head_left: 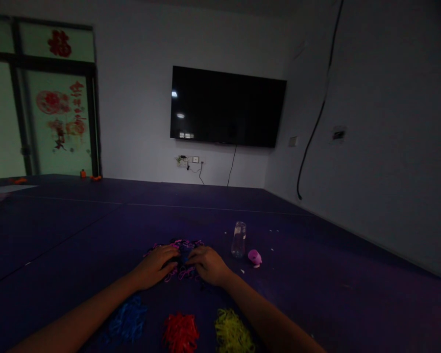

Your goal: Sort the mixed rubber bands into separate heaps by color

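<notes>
A loose pile of pink and dark rubber bands [185,273] lies spread on the dark purple surface between my two hands. From the left, my left hand [157,264] rests on the pile's edge, its fingers stretched out and its thumb apart. My right hand [208,264] reaches in from the other side, fingers loosely bent with the tips among the bands. I see nothing gripped in either hand. Nearer to me are three heaps of bands: a blue heap [129,319] under the left forearm, a red heap [181,333] in the middle, and a yellow heap [233,332] beside the right forearm.
Right of the pile stands a clear bottle [238,242], with a small pink-purple cup-like piece [255,257] next to it. Small white scraps dot the surface [338,274]. Orange objects [95,178] lie at the far left. A television [228,108] hangs on the wall.
</notes>
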The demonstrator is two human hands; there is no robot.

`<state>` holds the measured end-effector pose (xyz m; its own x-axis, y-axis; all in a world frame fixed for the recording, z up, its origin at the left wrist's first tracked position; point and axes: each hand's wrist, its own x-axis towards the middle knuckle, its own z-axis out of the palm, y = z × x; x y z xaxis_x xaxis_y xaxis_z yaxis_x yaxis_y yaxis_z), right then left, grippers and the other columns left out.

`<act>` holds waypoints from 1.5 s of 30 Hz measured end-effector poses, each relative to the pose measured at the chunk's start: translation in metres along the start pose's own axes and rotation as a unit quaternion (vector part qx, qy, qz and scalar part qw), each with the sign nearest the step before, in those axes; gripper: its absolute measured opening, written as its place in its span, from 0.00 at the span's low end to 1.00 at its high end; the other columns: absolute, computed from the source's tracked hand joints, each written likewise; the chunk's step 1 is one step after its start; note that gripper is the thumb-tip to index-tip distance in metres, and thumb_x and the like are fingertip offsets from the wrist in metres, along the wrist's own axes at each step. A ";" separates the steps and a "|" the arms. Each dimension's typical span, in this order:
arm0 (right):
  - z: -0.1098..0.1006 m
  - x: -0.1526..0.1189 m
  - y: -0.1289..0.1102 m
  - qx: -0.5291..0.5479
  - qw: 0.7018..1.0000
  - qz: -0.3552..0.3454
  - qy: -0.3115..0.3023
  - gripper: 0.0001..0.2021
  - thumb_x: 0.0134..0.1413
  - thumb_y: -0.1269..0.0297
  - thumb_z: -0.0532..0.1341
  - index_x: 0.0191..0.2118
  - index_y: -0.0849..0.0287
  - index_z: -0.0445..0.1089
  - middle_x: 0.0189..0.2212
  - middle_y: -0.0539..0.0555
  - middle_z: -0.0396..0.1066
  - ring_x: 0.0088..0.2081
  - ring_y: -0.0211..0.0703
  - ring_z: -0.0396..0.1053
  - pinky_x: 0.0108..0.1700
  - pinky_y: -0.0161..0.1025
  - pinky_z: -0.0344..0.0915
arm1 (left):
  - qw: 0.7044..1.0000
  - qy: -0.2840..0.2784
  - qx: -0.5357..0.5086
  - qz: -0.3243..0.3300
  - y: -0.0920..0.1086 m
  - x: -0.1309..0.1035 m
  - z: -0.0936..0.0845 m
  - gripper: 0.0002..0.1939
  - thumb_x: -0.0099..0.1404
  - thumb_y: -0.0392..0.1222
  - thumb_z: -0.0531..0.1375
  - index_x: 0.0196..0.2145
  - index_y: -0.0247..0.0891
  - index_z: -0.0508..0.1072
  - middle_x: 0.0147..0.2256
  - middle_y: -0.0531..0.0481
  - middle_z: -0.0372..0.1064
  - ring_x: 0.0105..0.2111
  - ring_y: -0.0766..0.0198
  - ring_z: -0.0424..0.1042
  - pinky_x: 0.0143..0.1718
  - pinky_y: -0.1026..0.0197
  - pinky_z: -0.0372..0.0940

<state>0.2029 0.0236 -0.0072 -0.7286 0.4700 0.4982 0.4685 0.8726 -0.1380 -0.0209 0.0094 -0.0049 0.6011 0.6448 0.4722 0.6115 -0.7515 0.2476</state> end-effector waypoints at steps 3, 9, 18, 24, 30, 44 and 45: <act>0.000 0.001 0.000 -0.017 1.000 0.009 -0.013 0.20 0.43 0.77 0.51 0.40 0.56 0.73 0.39 0.53 0.71 0.41 0.42 0.66 0.44 0.38 0.60 | 1.000 -0.006 0.008 0.000 0.000 0.000 0.000 0.13 0.64 0.42 0.52 0.45 0.41 0.68 0.46 0.45 0.68 0.49 0.58 0.64 0.50 0.53 0.56; 0.001 0.003 0.004 -0.016 0.999 0.034 -0.011 0.20 0.42 0.78 0.51 0.38 0.56 0.74 0.38 0.53 0.71 0.42 0.42 0.65 0.46 0.39 0.59 | 1.000 -0.008 0.009 0.006 0.001 0.000 -0.001 0.13 0.64 0.42 0.51 0.45 0.40 0.67 0.45 0.46 0.69 0.47 0.58 0.65 0.48 0.54 0.58; 0.004 0.004 0.004 -0.015 0.999 0.034 -0.020 0.20 0.40 0.79 0.50 0.37 0.58 0.73 0.39 0.54 0.70 0.42 0.42 0.65 0.45 0.37 0.59 | 1.000 -0.012 0.002 -0.001 0.002 0.000 -0.002 0.12 0.64 0.41 0.51 0.45 0.40 0.67 0.44 0.47 0.69 0.46 0.59 0.65 0.48 0.55 0.58; -0.002 0.004 -0.005 -0.030 0.999 0.021 0.002 0.20 0.40 0.80 0.49 0.38 0.60 0.71 0.40 0.55 0.69 0.43 0.42 0.65 0.44 0.38 0.60 | 0.999 -0.007 -0.032 -0.006 0.002 -0.001 -0.002 0.13 0.63 0.41 0.52 0.46 0.42 0.68 0.45 0.46 0.69 0.47 0.57 0.65 0.49 0.53 0.57; -0.005 0.003 -0.009 -0.056 0.997 0.026 0.054 0.21 0.44 0.80 0.50 0.43 0.59 0.69 0.46 0.57 0.66 0.46 0.43 0.63 0.46 0.40 0.58 | 0.987 0.026 -0.140 -0.077 0.006 0.002 -0.007 0.14 0.60 0.45 0.55 0.43 0.42 0.70 0.46 0.46 0.69 0.48 0.56 0.64 0.52 0.51 0.55; -0.013 0.009 -0.031 -0.020 0.995 -0.063 0.076 0.15 0.52 0.75 0.50 0.42 0.57 0.68 0.49 0.55 0.66 0.50 0.40 0.61 0.51 0.43 0.54 | 0.558 0.087 -0.742 -0.360 0.041 0.025 0.000 0.14 0.68 0.39 0.44 0.31 0.34 0.66 0.30 0.46 0.69 0.31 0.65 0.72 0.43 0.59 0.65; -0.013 0.009 -0.030 -0.011 0.995 -0.055 0.088 0.15 0.52 0.75 0.50 0.42 0.57 0.68 0.49 0.55 0.66 0.50 0.40 0.61 0.51 0.43 0.55 | 0.552 0.094 -0.744 -0.363 0.042 0.025 0.001 0.13 0.67 0.38 0.45 0.31 0.35 0.66 0.30 0.47 0.69 0.31 0.65 0.72 0.42 0.59 0.65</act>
<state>0.1884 -0.0003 0.0122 -0.6777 0.3403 0.6518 0.4038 0.9131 -0.0569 0.0204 -0.0061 0.0162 0.3254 0.9311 -0.1647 -0.5287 0.3236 0.7847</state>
